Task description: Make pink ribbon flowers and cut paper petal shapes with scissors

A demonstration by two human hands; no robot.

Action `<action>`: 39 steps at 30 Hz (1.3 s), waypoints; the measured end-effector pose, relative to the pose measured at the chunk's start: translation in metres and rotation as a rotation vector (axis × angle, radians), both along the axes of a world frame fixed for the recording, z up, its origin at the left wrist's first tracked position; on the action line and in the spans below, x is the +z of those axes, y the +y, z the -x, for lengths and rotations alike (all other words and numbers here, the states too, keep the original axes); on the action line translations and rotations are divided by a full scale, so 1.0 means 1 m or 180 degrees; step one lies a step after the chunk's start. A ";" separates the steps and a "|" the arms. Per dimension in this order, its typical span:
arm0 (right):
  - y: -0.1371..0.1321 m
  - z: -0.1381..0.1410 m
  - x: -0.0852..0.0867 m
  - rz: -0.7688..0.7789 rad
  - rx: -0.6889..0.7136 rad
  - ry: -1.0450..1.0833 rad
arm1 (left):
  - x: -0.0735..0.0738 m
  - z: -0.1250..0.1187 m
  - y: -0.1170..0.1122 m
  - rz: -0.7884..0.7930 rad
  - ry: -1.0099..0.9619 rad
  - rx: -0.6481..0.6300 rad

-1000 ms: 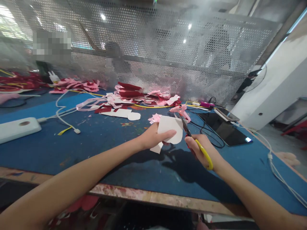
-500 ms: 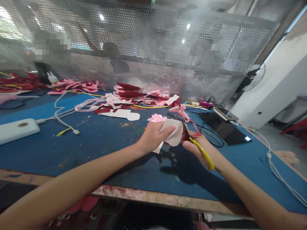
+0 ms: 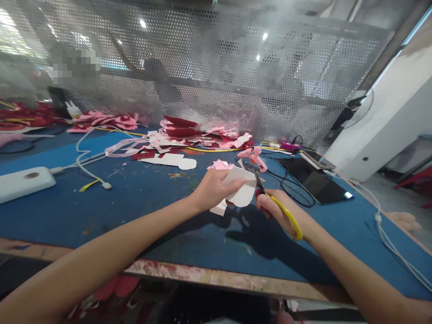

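My left hand (image 3: 211, 189) pinches a rounded piece of white paper (image 3: 243, 193) between thumb and fingers, above the table. My right hand (image 3: 275, 208) is closed around yellow-handled scissors (image 3: 290, 216), whose dark blades lie along the right edge of the paper. A small white scrap (image 3: 218, 208) shows just below my left hand. Beyond that hand lies a crumpled pink piece (image 3: 221, 165). The pink glue gun (image 3: 254, 155) rests on the table behind the blades.
A heap of red, pink and white cut pieces (image 3: 182, 130) lies along the perforated metal screen (image 3: 209, 54). White cut-outs (image 3: 187, 163) are in front of it. On the left is a white power bank (image 3: 27, 184) with cables; on the right, a black tablet (image 3: 313, 180).
The scissors and paper have shifted only slightly. A reddish-pink strip seen beside the blades and my right hand is no longer there. More of the white scrap below my left hand shows.
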State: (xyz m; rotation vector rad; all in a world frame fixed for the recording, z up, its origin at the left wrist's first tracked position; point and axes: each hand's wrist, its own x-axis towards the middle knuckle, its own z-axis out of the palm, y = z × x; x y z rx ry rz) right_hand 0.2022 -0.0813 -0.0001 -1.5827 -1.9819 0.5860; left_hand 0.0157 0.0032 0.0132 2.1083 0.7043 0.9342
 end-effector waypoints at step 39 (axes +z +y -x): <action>0.003 0.010 0.001 -0.0552 0.0240 0.0338 | -0.008 -0.004 -0.019 0.0595 -0.0063 -0.0277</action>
